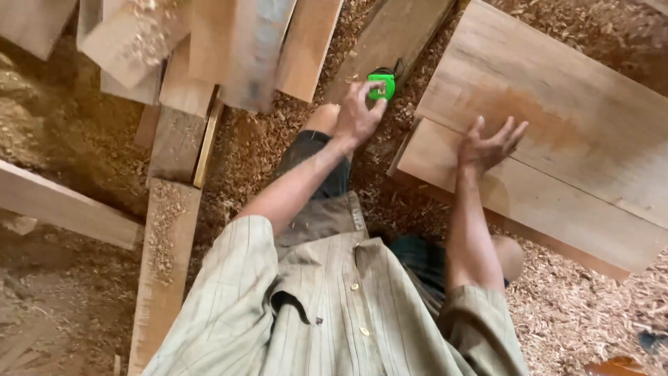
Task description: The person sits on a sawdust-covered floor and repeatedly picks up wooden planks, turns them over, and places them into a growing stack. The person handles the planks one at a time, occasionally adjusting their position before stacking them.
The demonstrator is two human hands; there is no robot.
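Bright green tape measure (pixel 382 85) w/ black bits. Pale tan boards (pixel 557 139), one w/ rusty-orange stain. Shirt (pixel 334 306): beige-olive, thin dark stripes, pale buttons. Sawdust (pixel 577 306) light brown.

A worker wears a short-sleeved, pale olive-beige shirt (pixel 334 306) with thin dark vertical stripes, fastened down the front by small light buttons (pixel 353 286). Dark grey shorts (pixel 327 202) with a small side label cover the upper legs; forearms and knees are bare, without gloves.

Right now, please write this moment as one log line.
left hand: grips green tape measure | right hand: open above wide board | floor: wood shavings
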